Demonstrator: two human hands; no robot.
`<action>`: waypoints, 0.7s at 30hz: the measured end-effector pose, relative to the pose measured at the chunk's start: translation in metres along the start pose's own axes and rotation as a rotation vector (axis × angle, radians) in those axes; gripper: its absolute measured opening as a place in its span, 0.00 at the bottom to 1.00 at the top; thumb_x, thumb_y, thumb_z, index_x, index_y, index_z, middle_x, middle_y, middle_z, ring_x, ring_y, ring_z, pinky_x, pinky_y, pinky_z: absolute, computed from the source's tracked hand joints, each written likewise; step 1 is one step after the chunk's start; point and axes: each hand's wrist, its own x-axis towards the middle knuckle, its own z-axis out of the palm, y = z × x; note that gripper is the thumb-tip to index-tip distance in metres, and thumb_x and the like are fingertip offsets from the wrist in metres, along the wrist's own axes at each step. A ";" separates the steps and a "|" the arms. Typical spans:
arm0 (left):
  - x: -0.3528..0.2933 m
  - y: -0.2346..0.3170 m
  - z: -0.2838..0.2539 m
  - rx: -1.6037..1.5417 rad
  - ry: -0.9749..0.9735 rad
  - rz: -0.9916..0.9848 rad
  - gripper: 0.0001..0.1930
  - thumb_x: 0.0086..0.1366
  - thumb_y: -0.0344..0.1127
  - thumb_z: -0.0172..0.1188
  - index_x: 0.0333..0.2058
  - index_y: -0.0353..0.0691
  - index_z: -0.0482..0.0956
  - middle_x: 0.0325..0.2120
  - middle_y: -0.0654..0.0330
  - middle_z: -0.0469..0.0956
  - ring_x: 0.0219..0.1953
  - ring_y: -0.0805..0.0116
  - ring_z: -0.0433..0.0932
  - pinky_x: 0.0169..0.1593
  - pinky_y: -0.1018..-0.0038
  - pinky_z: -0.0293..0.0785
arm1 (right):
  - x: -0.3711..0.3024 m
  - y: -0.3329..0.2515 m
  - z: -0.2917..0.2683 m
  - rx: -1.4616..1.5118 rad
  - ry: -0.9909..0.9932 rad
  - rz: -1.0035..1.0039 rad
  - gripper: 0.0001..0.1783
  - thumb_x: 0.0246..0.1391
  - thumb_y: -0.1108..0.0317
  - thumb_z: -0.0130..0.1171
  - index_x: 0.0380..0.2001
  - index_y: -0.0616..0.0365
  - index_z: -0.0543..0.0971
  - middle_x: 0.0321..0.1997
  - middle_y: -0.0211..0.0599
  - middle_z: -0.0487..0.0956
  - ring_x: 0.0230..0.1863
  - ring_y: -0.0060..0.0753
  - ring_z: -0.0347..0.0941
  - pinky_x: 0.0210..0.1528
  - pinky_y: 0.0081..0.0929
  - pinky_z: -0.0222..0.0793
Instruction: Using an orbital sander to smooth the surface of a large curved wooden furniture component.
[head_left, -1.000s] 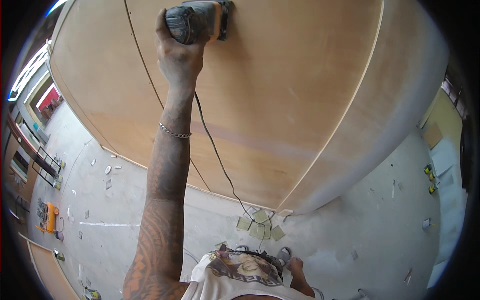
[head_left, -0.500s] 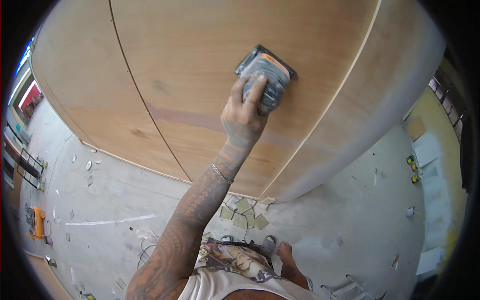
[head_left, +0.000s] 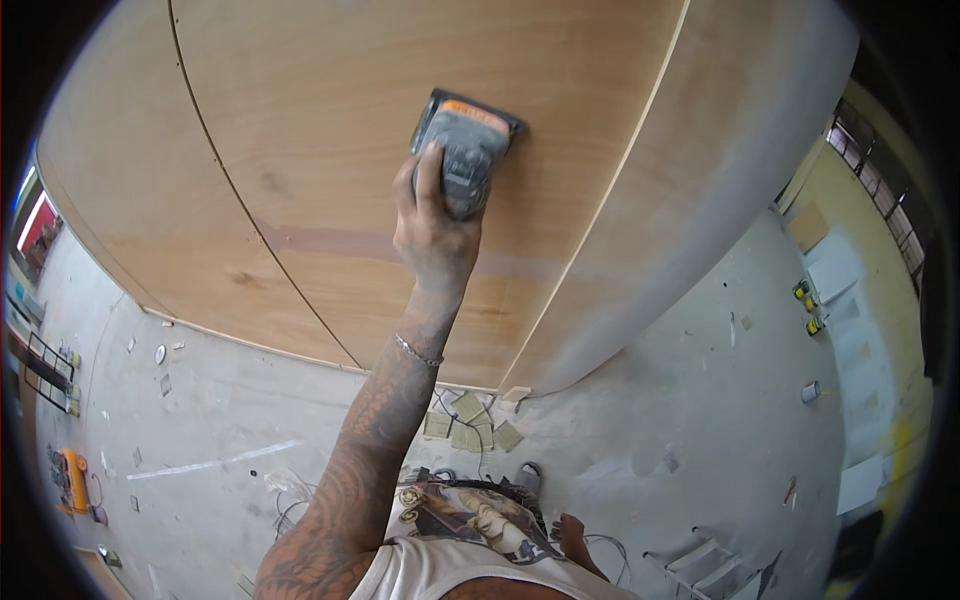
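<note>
My left hand (head_left: 437, 225) is closed around the body of a dusty grey electric palm sander (head_left: 465, 160) with an orange band near its top. The sander's square black-edged pad lies against a large curved plywood panel (head_left: 400, 60). A pinkish-brown filler streak (head_left: 330, 241) crosses the wood below it. My right hand (head_left: 568, 529) hangs low by my side, away from the panel, its small visible fingers loosely apart with nothing seen in them.
Used sandpaper sheets (head_left: 470, 435) and a cord lie at the panel's foot. A step ladder (head_left: 705, 565) stands at lower right. Paint cans (head_left: 810, 392) line the right side; an orange machine (head_left: 72, 480) is far left. Scraps litter the grey floor (head_left: 650, 430).
My left hand and the sander appear further left in view, partly because the whole view has shifted. The sander is turned more upright. My right hand hangs slightly lower in the picture.
</note>
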 end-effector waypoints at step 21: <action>-0.100 -0.055 -0.007 0.005 0.058 -0.156 0.39 0.47 0.30 0.73 0.60 0.49 0.67 0.50 0.48 0.73 0.47 0.46 0.78 0.45 0.60 0.79 | -0.023 -0.081 0.043 -0.095 0.034 -0.093 0.15 0.61 0.60 0.51 0.44 0.60 0.73 0.31 0.39 0.75 0.23 0.30 0.69 0.24 0.30 0.72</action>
